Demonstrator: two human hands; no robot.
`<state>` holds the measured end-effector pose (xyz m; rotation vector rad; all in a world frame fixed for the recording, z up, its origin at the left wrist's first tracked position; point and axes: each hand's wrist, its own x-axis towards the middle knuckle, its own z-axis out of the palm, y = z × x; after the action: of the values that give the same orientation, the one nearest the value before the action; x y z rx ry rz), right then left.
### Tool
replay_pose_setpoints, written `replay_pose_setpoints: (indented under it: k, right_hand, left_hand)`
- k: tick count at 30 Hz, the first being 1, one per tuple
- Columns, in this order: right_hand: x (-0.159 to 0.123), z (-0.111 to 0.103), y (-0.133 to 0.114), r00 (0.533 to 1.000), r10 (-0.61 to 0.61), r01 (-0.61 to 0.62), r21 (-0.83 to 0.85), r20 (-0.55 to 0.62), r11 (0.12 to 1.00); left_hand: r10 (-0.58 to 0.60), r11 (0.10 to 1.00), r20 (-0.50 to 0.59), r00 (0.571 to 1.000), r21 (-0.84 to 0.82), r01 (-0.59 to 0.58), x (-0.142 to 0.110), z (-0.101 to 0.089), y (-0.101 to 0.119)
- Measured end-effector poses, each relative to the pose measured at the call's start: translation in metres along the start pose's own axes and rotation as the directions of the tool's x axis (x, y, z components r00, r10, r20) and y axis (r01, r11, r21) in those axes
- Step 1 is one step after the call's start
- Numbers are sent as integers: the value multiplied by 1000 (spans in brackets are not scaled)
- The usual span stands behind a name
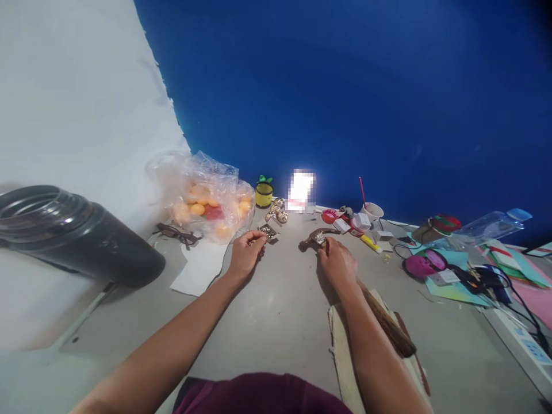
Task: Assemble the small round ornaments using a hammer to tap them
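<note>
My left hand [246,252] is closed in a pinch. Whatever sits between its fingertips is too small to make out. Just beyond those fingertips lies a small open box [268,231] of shiny metallic bits. My right hand [338,260] grips a small silvery, bumpy ball [319,237] between thumb and fingers. Behind that ball, a claw hammer [383,322] rests on the table, its wooden handle passing under my right forearm. Several shiny gold, bumpy balls [281,216] are clustered behind the box.
At left stand a large dark bottle [99,241] and a clear bag of orange fruit [211,207], with glasses [176,233] nearby. A yellow pot [264,194] and a white cup [373,211] line the back. A pink mouse [425,263], cables and papers crowd the right.
</note>
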<state>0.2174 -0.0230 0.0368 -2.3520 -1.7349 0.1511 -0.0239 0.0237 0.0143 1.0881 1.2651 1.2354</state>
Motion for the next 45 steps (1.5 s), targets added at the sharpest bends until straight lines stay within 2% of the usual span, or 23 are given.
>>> replay_pose_setpoints:
  k: [4,7,9,11,13,15,19,26,34,40,42,45]
  right_hand:
    - [4,9,2,1000,-8,8,-47,-5,999]
    - [6,15,4,1000,-17,17,-76,-5,997]
    - [7,17,5,1000,-18,17,-76,-17,997]
    - [7,19,5,998,-22,19,-59,-57,998]
    - [7,20,6,992,-41,38,-25,-123,999]
    - [6,21,6,981,-73,78,21,-182,997]
    - [5,23,8,973,-127,149,100,-192,984]
    - [9,24,9,976,-149,177,181,-156,968]
    - [10,28,9,973,-152,189,222,-173,956]
    - [10,31,11,965,-152,206,261,-213,943]
    - [10,32,12,959,-152,217,275,-240,937]
    - [10,29,10,947,-146,234,306,-285,923]
  left_hand:
    - [61,986,26,998,155,-64,4,-7,1]
    - [101,933,52,993,340,-113,9,-13,8]
    - [173,848,87,981,493,-194,13,-13,15]
    - [247,712,145,958,644,-281,19,-9,24]
    - [262,559,202,944,765,-319,27,-2,31]
    - [253,491,237,938,804,-335,37,6,35]
    - [223,627,230,947,710,-320,57,19,32]
    - [270,711,237,933,604,-360,68,19,22]
    - [304,750,220,927,545,-375,64,11,22]
    - [250,623,251,935,697,-354,64,9,24]
    - [255,647,257,932,671,-363,65,9,23]
    - [278,745,240,930,557,-367,64,9,25]
